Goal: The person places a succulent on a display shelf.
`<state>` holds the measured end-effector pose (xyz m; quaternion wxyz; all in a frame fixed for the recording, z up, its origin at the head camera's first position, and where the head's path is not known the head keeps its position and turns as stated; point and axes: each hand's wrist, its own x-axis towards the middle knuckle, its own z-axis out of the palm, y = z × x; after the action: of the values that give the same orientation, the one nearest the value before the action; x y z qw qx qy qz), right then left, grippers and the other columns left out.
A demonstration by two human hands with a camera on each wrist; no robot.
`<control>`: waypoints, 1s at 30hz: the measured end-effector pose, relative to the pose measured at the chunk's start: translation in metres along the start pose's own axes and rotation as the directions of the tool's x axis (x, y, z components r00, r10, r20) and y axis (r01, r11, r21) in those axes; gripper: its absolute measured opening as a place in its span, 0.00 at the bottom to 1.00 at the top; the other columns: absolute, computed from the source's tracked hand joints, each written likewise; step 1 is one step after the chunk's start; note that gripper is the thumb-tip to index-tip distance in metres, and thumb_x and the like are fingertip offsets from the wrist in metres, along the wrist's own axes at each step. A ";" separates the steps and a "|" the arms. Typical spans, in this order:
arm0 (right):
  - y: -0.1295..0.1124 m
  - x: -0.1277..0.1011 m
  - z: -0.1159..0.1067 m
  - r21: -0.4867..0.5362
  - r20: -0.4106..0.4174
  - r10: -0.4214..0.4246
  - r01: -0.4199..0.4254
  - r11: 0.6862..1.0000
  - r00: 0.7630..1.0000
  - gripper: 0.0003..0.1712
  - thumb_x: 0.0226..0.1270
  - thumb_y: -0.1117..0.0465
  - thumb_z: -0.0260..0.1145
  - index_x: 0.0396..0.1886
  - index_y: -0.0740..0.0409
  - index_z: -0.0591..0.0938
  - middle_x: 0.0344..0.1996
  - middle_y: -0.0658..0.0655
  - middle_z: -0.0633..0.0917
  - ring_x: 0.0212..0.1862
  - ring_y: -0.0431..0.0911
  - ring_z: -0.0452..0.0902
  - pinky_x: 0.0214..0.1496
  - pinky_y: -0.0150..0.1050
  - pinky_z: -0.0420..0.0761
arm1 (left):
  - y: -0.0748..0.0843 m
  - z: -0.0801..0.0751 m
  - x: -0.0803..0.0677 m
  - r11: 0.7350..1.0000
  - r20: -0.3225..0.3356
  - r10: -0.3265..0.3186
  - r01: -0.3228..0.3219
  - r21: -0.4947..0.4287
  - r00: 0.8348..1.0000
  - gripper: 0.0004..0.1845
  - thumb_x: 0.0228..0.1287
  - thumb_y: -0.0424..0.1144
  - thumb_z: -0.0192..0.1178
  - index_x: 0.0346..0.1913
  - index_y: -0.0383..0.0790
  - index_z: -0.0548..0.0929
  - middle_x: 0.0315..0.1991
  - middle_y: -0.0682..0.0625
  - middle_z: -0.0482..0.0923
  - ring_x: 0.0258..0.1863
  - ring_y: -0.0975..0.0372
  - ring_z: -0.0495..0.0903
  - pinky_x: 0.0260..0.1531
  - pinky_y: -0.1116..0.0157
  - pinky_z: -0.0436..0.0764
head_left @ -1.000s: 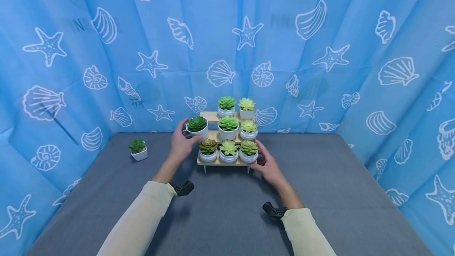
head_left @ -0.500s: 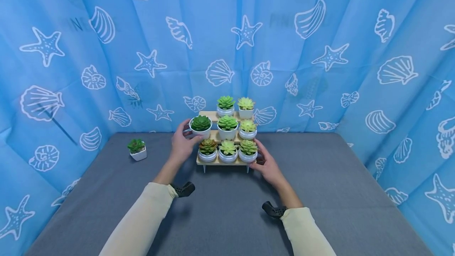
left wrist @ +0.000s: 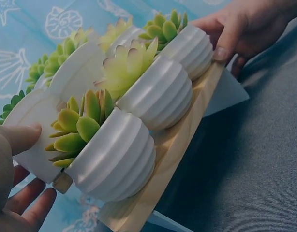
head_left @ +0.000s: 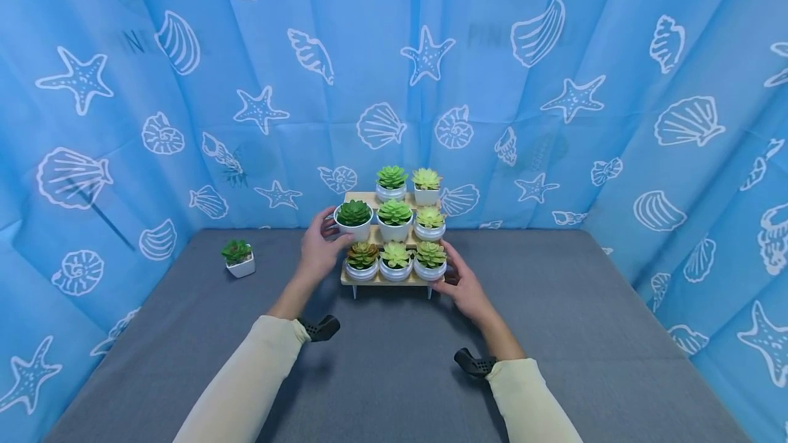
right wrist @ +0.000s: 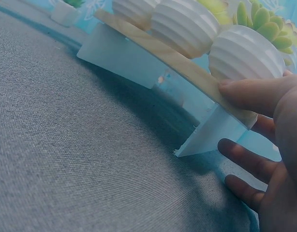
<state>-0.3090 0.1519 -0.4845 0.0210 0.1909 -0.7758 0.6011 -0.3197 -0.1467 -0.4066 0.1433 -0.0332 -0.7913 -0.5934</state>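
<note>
My left hand (head_left: 320, 248) holds a dark green succulent in a white pot (head_left: 354, 216) at the left end of the middle tier of a wooden stand (head_left: 394, 284). In the left wrist view, the thumb lies against the white pot (left wrist: 43, 159) and the other fingers are partly hidden behind it. Beside it in that tier stand a green succulent (head_left: 395, 214) and a yellow-green one (head_left: 429, 219). My right hand (head_left: 468, 292) grips the right end of the bottom tier. In the right wrist view, its thumb presses the board's edge (right wrist: 180, 63).
Along the bottom tier stand a reddish-green succulent (head_left: 362, 256) and two lighter ones in ribbed white pots. Two more succulents (head_left: 391, 180) occupy the top tier. A small potted succulent (head_left: 240, 265) sits apart at the left of the grey table. Behind hangs a blue shell-patterned curtain (head_left: 394, 53).
My left hand has moved the dark green succulent to the right, close beside the middle one, and the pot has gone from tilted to upright. The right hand has stayed at the stand.
</note>
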 end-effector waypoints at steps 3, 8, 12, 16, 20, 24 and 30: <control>0.001 0.001 0.000 -0.005 -0.005 -0.001 0.001 1.000 1.000 0.49 0.61 0.70 0.69 0.78 0.51 0.54 0.66 0.70 0.68 0.57 0.64 0.72 0.58 0.58 0.71 | 0.001 0.000 0.000 1.000 0.014 0.003 -0.003 -0.011 1.000 0.37 0.61 0.31 0.68 0.71 0.37 0.63 0.63 0.35 0.70 0.59 0.45 0.72 0.56 0.52 0.75; 0.001 0.001 0.000 -0.017 -0.004 0.000 0.000 1.000 1.000 0.49 0.62 0.70 0.69 0.78 0.50 0.54 0.67 0.70 0.67 0.56 0.64 0.72 0.58 0.59 0.71 | 0.002 0.000 0.001 1.000 0.026 -0.005 0.005 0.000 1.000 0.38 0.61 0.33 0.67 0.72 0.37 0.63 0.63 0.36 0.70 0.59 0.46 0.73 0.56 0.53 0.75; 0.001 0.001 0.001 -0.022 -0.005 0.002 -0.002 1.000 1.000 0.49 0.61 0.70 0.69 0.78 0.51 0.54 0.66 0.70 0.68 0.56 0.64 0.73 0.58 0.58 0.71 | 0.000 0.000 0.000 1.000 0.030 -0.005 0.005 -0.001 1.000 0.38 0.61 0.33 0.68 0.72 0.37 0.62 0.64 0.36 0.70 0.60 0.46 0.73 0.56 0.53 0.75; 0.001 0.001 0.001 -0.020 -0.006 0.002 -0.002 1.000 1.000 0.49 0.61 0.70 0.69 0.78 0.51 0.54 0.66 0.70 0.68 0.56 0.63 0.73 0.57 0.58 0.72 | -0.004 -0.001 -0.001 1.000 0.014 -0.012 0.012 -0.016 1.000 0.38 0.60 0.33 0.68 0.72 0.37 0.63 0.64 0.37 0.69 0.61 0.46 0.72 0.56 0.52 0.74; 0.002 0.001 0.001 -0.015 -0.002 -0.009 0.009 1.000 1.000 0.49 0.61 0.70 0.69 0.78 0.51 0.54 0.66 0.70 0.68 0.56 0.64 0.72 0.58 0.59 0.71 | -0.008 -0.005 -0.004 0.999 -0.026 -0.011 0.010 -0.038 1.000 0.37 0.60 0.33 0.69 0.71 0.37 0.64 0.63 0.37 0.70 0.61 0.45 0.71 0.57 0.51 0.74; 0.002 0.001 0.000 0.000 0.006 -0.026 0.026 1.000 1.000 0.49 0.62 0.71 0.68 0.78 0.52 0.54 0.65 0.71 0.68 0.57 0.65 0.72 0.58 0.60 0.70 | -0.013 -0.010 -0.006 0.998 -0.067 0.003 -0.007 -0.061 0.998 0.34 0.61 0.30 0.66 0.69 0.34 0.65 0.62 0.35 0.70 0.60 0.44 0.71 0.57 0.51 0.73; -0.011 -0.002 -0.001 -0.006 0.017 0.007 -0.007 1.000 1.000 0.48 0.62 0.71 0.68 0.77 0.56 0.54 0.65 0.73 0.68 0.57 0.65 0.72 0.58 0.60 0.70 | -0.022 -0.019 -0.011 0.998 -0.100 -0.032 0.026 -0.060 0.994 0.32 0.63 0.29 0.64 0.69 0.35 0.66 0.63 0.35 0.69 0.60 0.43 0.71 0.57 0.51 0.73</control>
<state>-0.3038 0.1514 -0.4745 0.0129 0.1932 -0.7784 0.5971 -0.3110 -0.1695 -0.4251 0.1735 0.0042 -0.7659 -0.6191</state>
